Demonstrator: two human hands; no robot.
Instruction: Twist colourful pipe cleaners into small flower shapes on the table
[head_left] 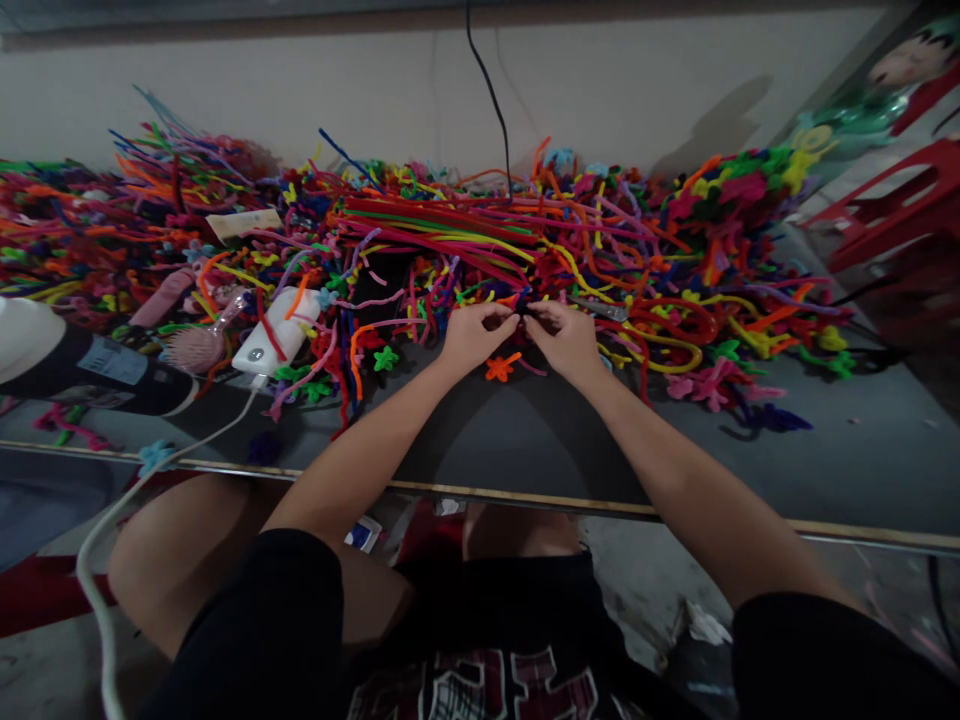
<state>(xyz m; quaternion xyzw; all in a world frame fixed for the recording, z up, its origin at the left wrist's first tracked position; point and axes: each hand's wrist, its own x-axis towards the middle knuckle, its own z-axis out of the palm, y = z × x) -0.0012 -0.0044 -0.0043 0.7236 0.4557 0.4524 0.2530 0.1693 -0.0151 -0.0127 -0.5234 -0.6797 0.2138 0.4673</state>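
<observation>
My left hand (474,335) and my right hand (564,335) meet at the front edge of a big heap of coloured pipe cleaners (450,235). Both hands are closed in a pinch on a small dark pipe cleaner piece (527,318) held between them. An orange pipe cleaner flower (501,366) lies on the dark table (510,440) just below my hands. A green flower (385,358) lies to the left of my left wrist.
A white power bank (276,330) with a white cable (150,480) sits at the left, beside a pink hairbrush (196,345) and a dark bottle (90,370). Metal scissors (600,308) lie by my right hand. A red plastic chair (900,215) stands at the right.
</observation>
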